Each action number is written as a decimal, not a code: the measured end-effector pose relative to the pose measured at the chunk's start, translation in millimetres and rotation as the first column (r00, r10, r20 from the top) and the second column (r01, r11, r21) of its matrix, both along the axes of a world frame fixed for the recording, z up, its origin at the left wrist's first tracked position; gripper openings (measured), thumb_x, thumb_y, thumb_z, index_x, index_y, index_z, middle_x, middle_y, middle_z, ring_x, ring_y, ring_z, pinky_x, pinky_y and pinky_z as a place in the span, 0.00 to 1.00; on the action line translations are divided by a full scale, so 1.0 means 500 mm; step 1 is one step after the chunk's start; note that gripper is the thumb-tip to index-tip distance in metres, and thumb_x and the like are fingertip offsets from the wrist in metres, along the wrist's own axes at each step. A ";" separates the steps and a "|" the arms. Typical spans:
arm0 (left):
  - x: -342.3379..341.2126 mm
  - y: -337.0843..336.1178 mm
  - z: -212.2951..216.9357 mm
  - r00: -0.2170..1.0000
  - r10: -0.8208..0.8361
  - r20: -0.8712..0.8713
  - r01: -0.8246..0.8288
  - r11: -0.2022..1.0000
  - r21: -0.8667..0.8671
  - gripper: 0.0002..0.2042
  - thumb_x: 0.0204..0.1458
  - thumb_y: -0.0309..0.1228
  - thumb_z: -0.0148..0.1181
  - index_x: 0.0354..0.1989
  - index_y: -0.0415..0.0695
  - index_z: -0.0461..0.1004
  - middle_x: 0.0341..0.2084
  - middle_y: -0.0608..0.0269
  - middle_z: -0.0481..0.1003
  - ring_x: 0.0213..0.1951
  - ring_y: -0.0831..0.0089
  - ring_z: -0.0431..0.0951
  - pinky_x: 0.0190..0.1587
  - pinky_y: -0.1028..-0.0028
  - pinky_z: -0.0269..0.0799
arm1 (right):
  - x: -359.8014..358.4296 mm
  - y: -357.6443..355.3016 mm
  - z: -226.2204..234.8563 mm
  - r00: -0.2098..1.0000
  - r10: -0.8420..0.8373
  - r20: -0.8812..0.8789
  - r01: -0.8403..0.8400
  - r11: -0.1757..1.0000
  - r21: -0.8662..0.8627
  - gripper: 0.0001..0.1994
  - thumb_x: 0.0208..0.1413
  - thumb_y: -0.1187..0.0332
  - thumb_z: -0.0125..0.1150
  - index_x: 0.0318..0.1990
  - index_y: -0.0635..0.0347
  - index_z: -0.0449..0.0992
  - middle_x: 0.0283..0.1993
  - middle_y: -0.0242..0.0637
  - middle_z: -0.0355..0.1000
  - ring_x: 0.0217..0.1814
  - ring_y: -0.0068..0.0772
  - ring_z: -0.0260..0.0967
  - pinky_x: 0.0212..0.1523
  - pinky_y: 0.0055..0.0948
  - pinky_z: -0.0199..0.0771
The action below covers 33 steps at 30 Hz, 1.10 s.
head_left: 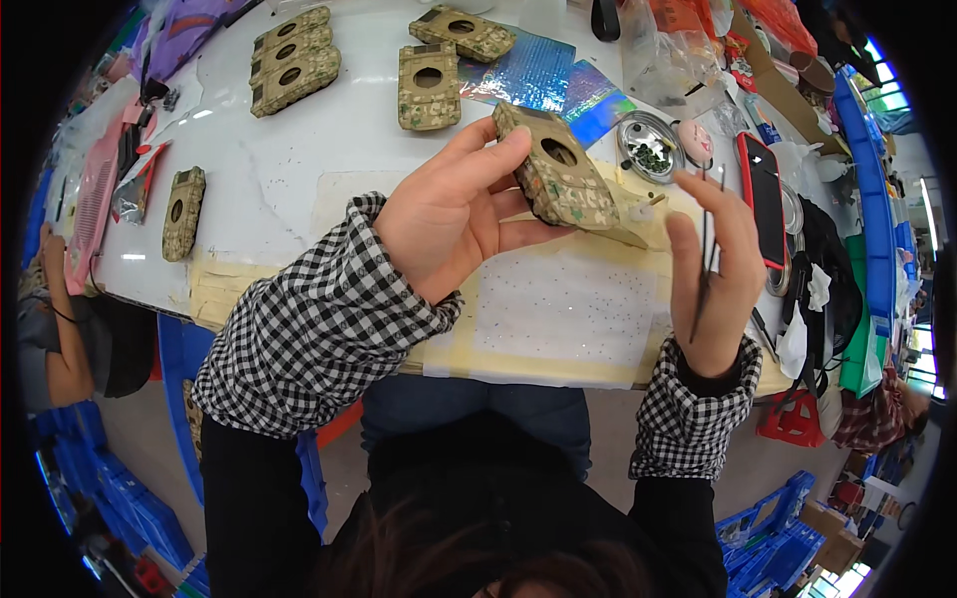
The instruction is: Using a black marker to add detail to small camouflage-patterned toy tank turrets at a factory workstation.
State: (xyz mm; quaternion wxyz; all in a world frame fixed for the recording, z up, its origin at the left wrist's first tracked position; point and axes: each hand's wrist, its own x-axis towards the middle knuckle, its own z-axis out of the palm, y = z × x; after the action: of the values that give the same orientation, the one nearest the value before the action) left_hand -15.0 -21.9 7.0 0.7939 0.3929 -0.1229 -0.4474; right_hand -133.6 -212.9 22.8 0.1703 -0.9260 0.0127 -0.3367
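Observation:
My left hand [439, 204] grips a camouflage toy tank hull [573, 189] from its left side, tilted above the table, with the round hole in its top showing. Dark tweezers [706, 249] are held in my right hand [726, 269], just right of the hull, their tips pointing away from me. A small tan peg [657, 199] shows between the hull and my right fingers; what it belongs to I cannot tell. Beyond lies a round metal dish [624, 159] of small dark green pieces. Under my hands is a white sheet [563, 309] dotted with tiny specks.
More camouflage hulls stand on the table: a row [292, 60] at far left, two [429, 105] at the back middle, one [183, 214] at left. Shiny blue bags [523, 70] lie behind. A red-edged phone [763, 194] is at right. Another person's arm [65, 339] shows at left.

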 end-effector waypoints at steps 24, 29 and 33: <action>0.002 0.004 0.003 0.998 0.052 0.036 -0.052 0.999 -0.006 0.18 0.63 0.38 0.39 0.58 0.43 0.57 0.51 0.58 0.68 0.53 0.68 0.71 0.53 0.64 0.72 | -0.046 0.100 -0.029 0.809 0.552 -0.202 -0.339 0.718 0.607 0.11 0.44 0.75 0.67 0.38 0.64 0.78 0.32 0.40 0.75 0.35 0.37 0.70 0.37 0.29 0.69; 0.001 0.006 0.003 0.998 0.050 0.048 -0.049 0.999 -0.017 0.18 0.63 0.39 0.39 0.57 0.44 0.58 0.51 0.60 0.68 0.52 0.70 0.71 0.53 0.64 0.72 | -0.028 0.111 -0.042 0.808 0.557 -0.193 -0.343 0.710 0.615 0.08 0.46 0.75 0.65 0.36 0.64 0.78 0.30 0.40 0.75 0.33 0.36 0.69 0.36 0.28 0.68; 0.000 0.005 0.001 0.997 0.051 0.063 -0.049 0.999 -0.024 0.18 0.63 0.39 0.39 0.57 0.44 0.58 0.51 0.60 0.68 0.52 0.70 0.71 0.54 0.64 0.72 | -0.022 0.112 -0.048 0.815 0.545 -0.195 -0.359 0.740 0.569 0.07 0.47 0.74 0.65 0.35 0.63 0.78 0.29 0.38 0.74 0.31 0.35 0.68 0.35 0.28 0.67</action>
State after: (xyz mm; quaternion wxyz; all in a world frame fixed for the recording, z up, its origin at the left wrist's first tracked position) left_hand -14.9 -19.2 7.3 0.8048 0.4011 -0.1433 -0.4133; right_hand -144.7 -156.8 -1.3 0.4803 -0.8660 -0.0982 -0.0988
